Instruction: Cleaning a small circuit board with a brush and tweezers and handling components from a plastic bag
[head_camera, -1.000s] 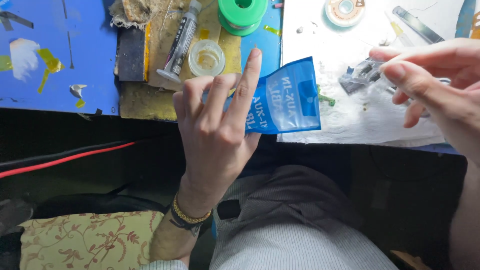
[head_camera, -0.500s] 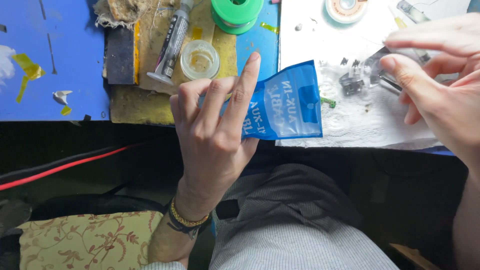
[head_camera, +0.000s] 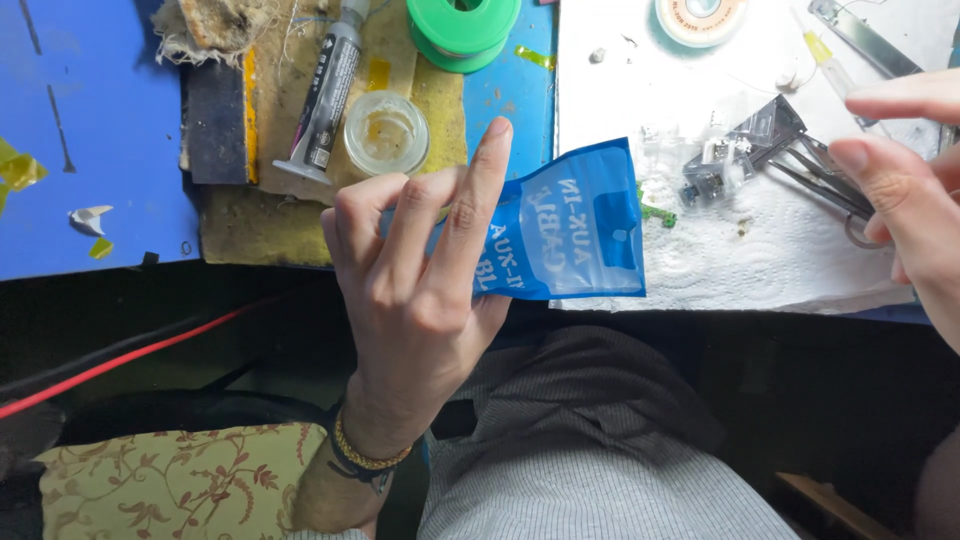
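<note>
The left hand (head_camera: 420, 300) is raised palm-away, fingers loosely fanned, index straight up, holding a blue pouch (head_camera: 570, 235) over the table edge. The right hand (head_camera: 915, 200) hovers at the frame's right, fingers spread, empty, above tweezers (head_camera: 815, 175) on white paper (head_camera: 760, 260).

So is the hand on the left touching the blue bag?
Touching. The head view shows the left hand pinching the blue bag, its fingers lying across the bag's front. The right hand is apart from it.

pouch (head_camera: 560, 235) left of tweezers (head_camera: 815, 175) | jar (head_camera: 386, 132) behind pouch
</note>
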